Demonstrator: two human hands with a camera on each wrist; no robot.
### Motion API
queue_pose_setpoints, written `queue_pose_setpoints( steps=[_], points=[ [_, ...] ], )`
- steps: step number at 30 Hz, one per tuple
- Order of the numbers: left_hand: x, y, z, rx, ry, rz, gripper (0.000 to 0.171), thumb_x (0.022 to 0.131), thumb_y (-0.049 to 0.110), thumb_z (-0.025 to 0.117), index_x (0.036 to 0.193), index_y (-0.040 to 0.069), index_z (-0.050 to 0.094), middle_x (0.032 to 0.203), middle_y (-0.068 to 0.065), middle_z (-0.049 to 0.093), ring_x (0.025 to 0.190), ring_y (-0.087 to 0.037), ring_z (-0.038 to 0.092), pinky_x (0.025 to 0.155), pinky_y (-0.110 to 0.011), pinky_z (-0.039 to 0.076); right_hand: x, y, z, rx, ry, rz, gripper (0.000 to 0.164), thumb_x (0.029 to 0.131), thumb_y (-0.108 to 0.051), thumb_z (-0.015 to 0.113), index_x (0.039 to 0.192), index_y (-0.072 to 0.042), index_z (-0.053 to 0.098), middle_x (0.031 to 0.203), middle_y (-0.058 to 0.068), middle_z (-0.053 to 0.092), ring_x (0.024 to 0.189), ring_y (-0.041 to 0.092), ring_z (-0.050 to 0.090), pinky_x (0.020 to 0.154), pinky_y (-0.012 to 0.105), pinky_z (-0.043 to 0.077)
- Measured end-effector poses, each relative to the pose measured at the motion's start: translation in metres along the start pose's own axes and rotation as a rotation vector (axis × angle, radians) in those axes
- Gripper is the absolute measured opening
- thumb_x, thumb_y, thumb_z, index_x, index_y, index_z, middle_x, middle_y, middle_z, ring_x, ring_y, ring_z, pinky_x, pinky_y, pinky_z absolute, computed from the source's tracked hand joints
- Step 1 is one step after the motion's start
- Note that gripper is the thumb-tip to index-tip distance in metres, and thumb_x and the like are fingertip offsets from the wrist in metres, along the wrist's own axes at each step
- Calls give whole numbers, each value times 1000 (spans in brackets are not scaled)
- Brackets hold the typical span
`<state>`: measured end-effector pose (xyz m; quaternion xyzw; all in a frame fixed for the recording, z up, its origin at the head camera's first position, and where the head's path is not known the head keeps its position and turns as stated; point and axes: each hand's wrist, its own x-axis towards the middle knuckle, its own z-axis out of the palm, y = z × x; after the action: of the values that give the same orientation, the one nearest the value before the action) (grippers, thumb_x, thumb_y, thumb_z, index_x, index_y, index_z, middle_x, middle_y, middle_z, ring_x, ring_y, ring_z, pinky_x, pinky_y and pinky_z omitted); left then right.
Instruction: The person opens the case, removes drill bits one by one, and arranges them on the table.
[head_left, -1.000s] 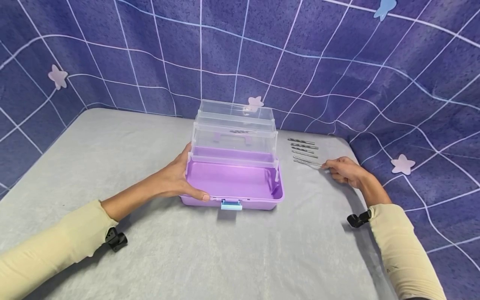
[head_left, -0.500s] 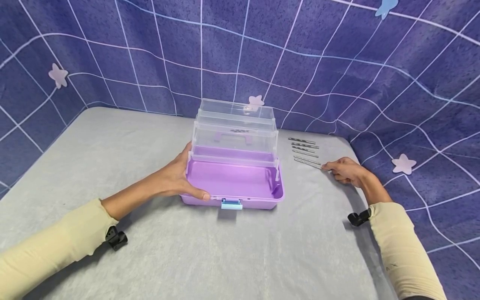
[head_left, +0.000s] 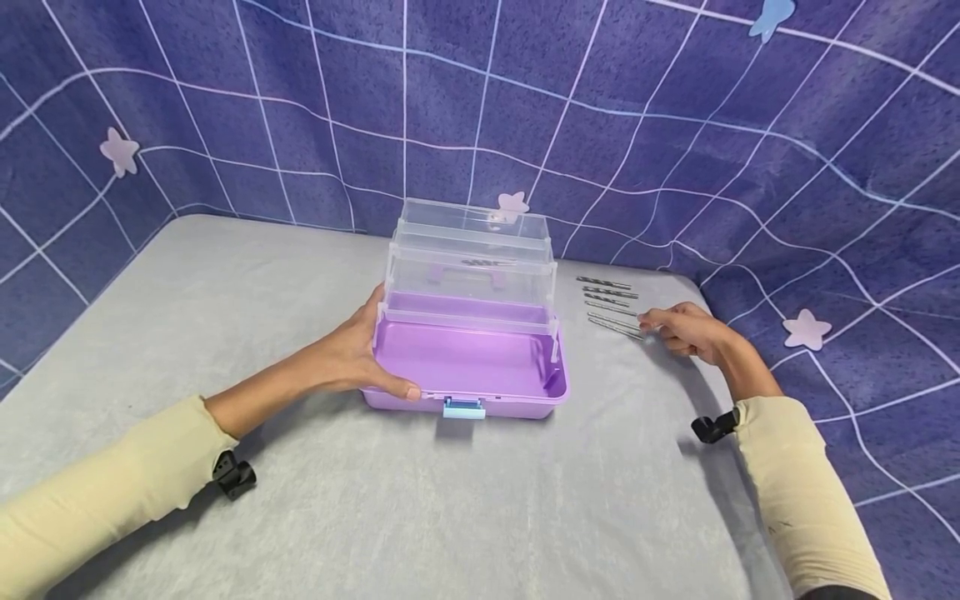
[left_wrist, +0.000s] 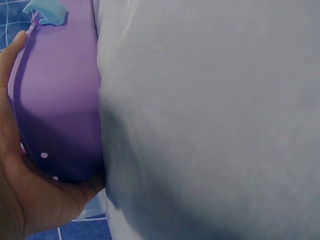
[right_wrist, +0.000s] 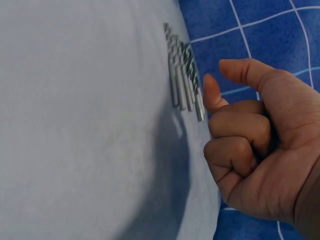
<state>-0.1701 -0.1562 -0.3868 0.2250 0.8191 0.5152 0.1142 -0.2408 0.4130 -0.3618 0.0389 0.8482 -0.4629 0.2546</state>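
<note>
A purple storage box [head_left: 465, 406] with tiered clear trays [head_left: 472, 287] stands unfolded on the table, a light-blue latch [head_left: 463, 408] at its front. My left hand [head_left: 341, 358] grips its left end, the thumb along the front rim and the other fingers at the side. To the right of the box lie several metal drill bits [head_left: 609, 292] in a rough row. At their right ends hovers my right hand [head_left: 686, 331]. In the right wrist view its thumb and index finger are apart with nothing between them; the other fingers are curled.
More drill bits [head_left: 483, 263] show in or through a clear tray. A grey cloth covers the table [head_left: 480, 500]. Behind it and along the right side hangs a blue curtain [head_left: 300, 100] with white grid lines and stars.
My right hand has let go of the end of the nearest drill bit and shifted slightly back towards the curtain. My left hand has stayed on the box.
</note>
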Motion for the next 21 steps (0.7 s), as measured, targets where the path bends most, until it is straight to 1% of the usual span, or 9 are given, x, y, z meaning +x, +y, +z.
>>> queue_pose_setpoints(
  steps=[3, 6, 8, 11, 12, 13, 15, 17, 21],
  points=[
    [0, 0, 0, -7, -1, -3, 161, 60, 29, 115, 178, 31, 6, 163, -9, 52, 144, -39, 60, 127, -67, 45, 2, -8, 2, 2, -4, -23, 66, 114, -36, 59, 153, 16, 51, 57, -18, 25, 52, 2, 20, 50, 22, 23],
    [0, 1, 0, -23, -4, 4, 159, 61, 28, 115, 178, 32, 7, 163, -9, 53, 143, -38, 61, 125, -66, 47, 3, -16, 5, 16, 4, -53, 57, 114, -33, 59, 148, 12, 57, 58, -17, 26, 52, 2, 21, 50, 23, 23],
    [0, 0, 0, -36, -4, 12, 158, 61, 27, 115, 177, 32, 8, 162, -9, 54, 142, -39, 61, 124, -65, 48, 4, -24, 8, 34, 9, -79, 44, 114, -30, 59, 139, 6, 65, 59, -16, 27, 51, 2, 23, 50, 23, 23],
    [0, 0, 0, -44, -3, 22, 157, 61, 26, 115, 177, 33, 9, 162, -8, 54, 141, -38, 62, 122, -64, 50, 5, -36, 12, 79, 23, -117, 23, 113, -25, 60, 119, -8, 75, 59, -16, 29, 50, 1, 25, 50, 23, 22],
    [0, 0, 0, -49, 0, 20, 157, 61, 25, 115, 177, 34, 10, 161, -7, 55, 141, -38, 63, 122, -64, 50, 6, -40, 13, 91, 23, -131, 20, 113, -24, 60, 113, -14, 77, 59, -16, 30, 50, 1, 26, 50, 23, 22],
    [0, -1, 1, -51, 1, 20, 157, 60, 25, 115, 177, 34, 10, 161, -6, 55, 140, -38, 63, 122, -63, 50, 6, -44, 14, 104, 27, -143, 20, 113, -23, 59, 107, -18, 78, 59, -17, 30, 50, 0, 26, 50, 23, 22],
    [0, -1, 1, -54, 3, 17, 157, 60, 24, 115, 176, 35, 11, 161, -4, 55, 140, -37, 63, 122, -63, 49, 8, -53, 16, 131, 35, -161, 25, 113, -21, 59, 99, -24, 79, 58, -17, 31, 49, 0, 26, 50, 23, 21],
    [1, -1, 1, -60, 8, 12, 156, 60, 24, 115, 176, 36, 12, 161, -3, 56, 141, -36, 63, 122, -63, 49, 9, -61, 18, 148, 37, -183, 29, 114, -20, 58, 96, -26, 80, 58, -16, 31, 49, 1, 26, 50, 24, 20],
    [1, -2, 1, -31, 7, 7, 157, 60, 28, 115, 177, 34, 10, 162, -5, 55, 143, -36, 61, 125, -65, 46, 12, -76, 24, 155, 44, -219, 31, 114, -18, 56, 98, -27, 82, 57, -15, 30, 50, 2, 26, 51, 25, 21]
  ],
)
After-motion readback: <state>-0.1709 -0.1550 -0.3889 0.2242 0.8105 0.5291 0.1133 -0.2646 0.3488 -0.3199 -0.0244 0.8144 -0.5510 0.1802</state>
